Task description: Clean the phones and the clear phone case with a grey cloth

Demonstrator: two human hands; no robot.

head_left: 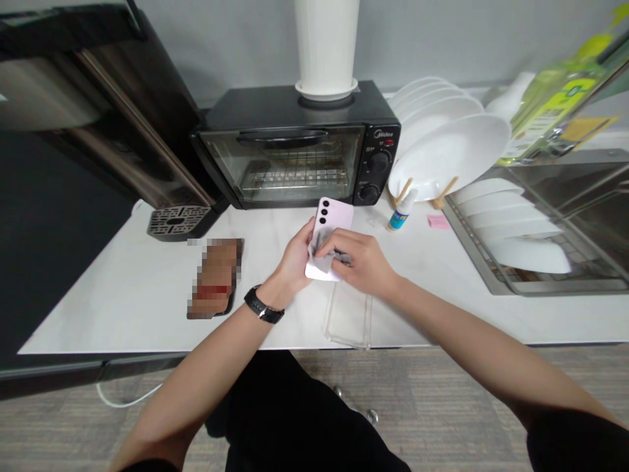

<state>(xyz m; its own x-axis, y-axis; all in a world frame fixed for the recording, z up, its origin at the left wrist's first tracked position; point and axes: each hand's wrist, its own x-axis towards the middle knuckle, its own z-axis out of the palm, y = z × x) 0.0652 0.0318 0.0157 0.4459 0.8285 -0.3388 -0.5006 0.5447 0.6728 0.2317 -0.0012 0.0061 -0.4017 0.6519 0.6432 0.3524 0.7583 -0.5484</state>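
A pale pink phone [339, 213] is held back side up over the white counter, its camera lenses toward the far end. My left hand [295, 259] grips it along its left edge. Pinched in my right hand [366, 262] is a small white wipe [320, 262], pressed against the lower part of the phone's back. A clear phone case [348, 318] lies on the counter just below, close to the front edge. To the right stands a small bottle [400, 213] with a blue label and white top. My fingers cover part of the phone and wipe.
Behind the phone is a black toaster oven [299, 157] with a white pot [327, 52] on top. White plates [452, 157] stand in a rack by the sink [506, 288]. A pixelated flat object [216, 278] lies left, near a dark machine's drip tray [174, 221]. A pink note [438, 221] lies right.
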